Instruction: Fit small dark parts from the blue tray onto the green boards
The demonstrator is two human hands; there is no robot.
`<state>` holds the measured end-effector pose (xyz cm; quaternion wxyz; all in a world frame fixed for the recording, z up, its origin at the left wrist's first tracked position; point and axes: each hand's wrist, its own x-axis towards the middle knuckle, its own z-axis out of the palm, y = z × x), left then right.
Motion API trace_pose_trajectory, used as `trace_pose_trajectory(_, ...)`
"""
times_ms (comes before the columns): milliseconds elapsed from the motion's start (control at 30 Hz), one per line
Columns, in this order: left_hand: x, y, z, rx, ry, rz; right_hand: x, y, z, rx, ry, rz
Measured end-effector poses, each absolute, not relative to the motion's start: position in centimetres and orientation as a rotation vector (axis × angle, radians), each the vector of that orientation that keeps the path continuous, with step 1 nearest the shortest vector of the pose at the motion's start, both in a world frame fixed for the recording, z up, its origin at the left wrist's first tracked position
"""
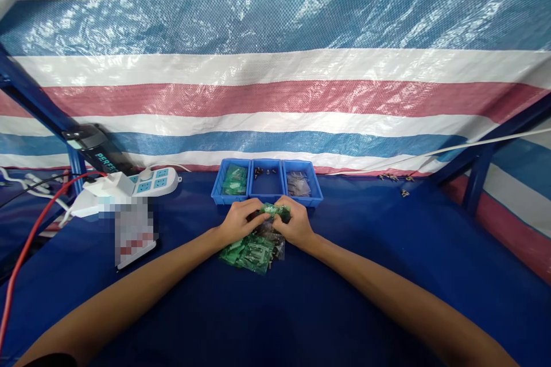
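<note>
Both hands meet in front of three blue bins. My left hand (241,221) and my right hand (295,222) are closed on opposite ends of a small green plastic bag (274,210); what is inside it is too small to make out. Below them on the table lies a pile of green bags (252,253), with clear bags (279,245) and small metal parts at its right side. The left bin (218,184) holds green bags, the middle bin (267,187) a few small dark metal parts, and the right bin (317,188) clear bags.
On the left stand a white power strip (160,182), a black bottle (101,152) and a blurred-out device (135,235). A red cable (32,235) hangs at the left edge. Small brass-coloured parts (404,192) lie at the back right. A striped tarp (275,97) closes off the back.
</note>
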<state>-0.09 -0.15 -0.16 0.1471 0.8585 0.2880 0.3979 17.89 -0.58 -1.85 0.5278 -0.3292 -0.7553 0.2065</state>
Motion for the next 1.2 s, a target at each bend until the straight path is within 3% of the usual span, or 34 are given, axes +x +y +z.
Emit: trace_pose_trajectory(1200, -0.4, 0.0, -1.1, 2.442, 0.761, 1.282, 18.0, -0.5, -2.2, -0.749, -1.828, 0.381)
